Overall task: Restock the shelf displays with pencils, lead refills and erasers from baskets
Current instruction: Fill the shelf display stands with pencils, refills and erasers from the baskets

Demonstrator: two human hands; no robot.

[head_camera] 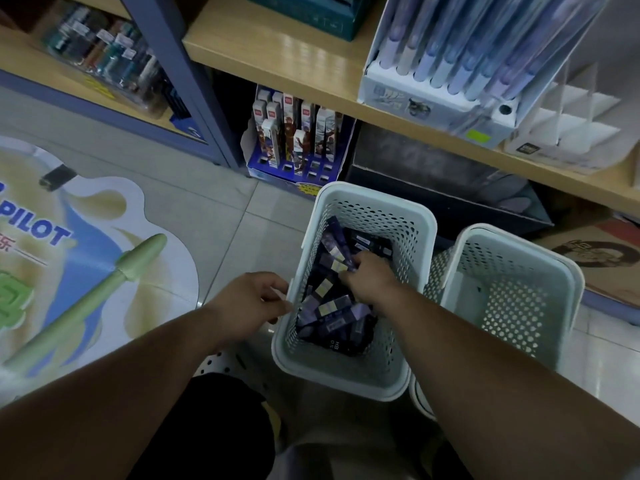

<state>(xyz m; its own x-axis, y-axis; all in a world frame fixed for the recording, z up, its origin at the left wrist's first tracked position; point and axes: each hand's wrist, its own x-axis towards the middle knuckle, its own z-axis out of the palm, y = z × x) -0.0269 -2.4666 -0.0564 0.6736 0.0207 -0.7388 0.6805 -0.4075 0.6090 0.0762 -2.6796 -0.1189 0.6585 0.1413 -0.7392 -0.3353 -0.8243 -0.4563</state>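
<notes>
Evidently light and stiff, the slim purple and black cardboard boxes (332, 311), pencil or lead packs as far as the print can be read, lie heaped crosswise in the bottom of the pale green perforated plastic basket (374, 216), which stands on the grey tiled floor (225, 209). Each box is long, narrow and flat-sided, with a small pale label on its face. I judge the card smooth enough to slide against its neighbours, yet rigid enough to take a firm pinch across the narrow sides near the middle, so that it neither tips nor drags others up with it. Squeezing the broad faces hard could dent the card and might crack brittle leads inside. The right hand (367, 282) is down inside the basket, its grip closed, fingers curled on one leaning purple box (334, 249) toward the basket's far left wall. The left hand (249, 299) is at the basket's left rim, its grip pinching the rim's edge, steadying it by the look of things. Just right of this basket stands a second basket of the same holed plastic (512, 313). Beyond the basket, under the glossy wooden shelf board (277, 53), a blue card display tray (263, 171) holds upright printed boxes in slots. Up and to the right of the basket, on that board, a white display box of pastel pens (384, 88) leans back beside a white divider rack (571, 126). Left of the basket, a glossy floor sticker (86, 237) picturing a green pen covers the tiles.
</notes>
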